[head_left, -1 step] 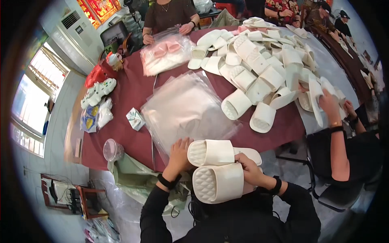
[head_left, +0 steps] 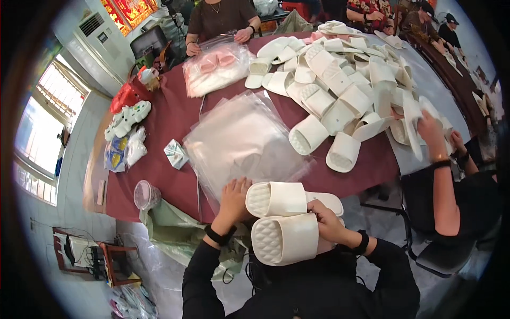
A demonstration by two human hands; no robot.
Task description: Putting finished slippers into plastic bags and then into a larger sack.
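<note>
My right hand (head_left: 327,223) is closed around a pair of white slippers with quilted insoles. The lower slipper (head_left: 291,239) is nearer to me, and the upper slipper (head_left: 288,198) lies just beyond it, touching it. Fingers stretched forward, my left hand (head_left: 234,201) rests at the near edge of a stack of clear plastic bags (head_left: 234,141) on the table. Part of that hand is hidden behind the upper slipper. A large heap of white slippers (head_left: 340,103) covers the table's far right.
The table has a dark red cloth (head_left: 175,101). On its left stand a clear plastic cup (head_left: 147,194), a small patterned box (head_left: 176,154) and white clogs (head_left: 127,119). Across the table a person's hands (head_left: 244,35) touch bagged pink slippers (head_left: 218,61). At right, another person's hand (head_left: 431,130) handles slippers.
</note>
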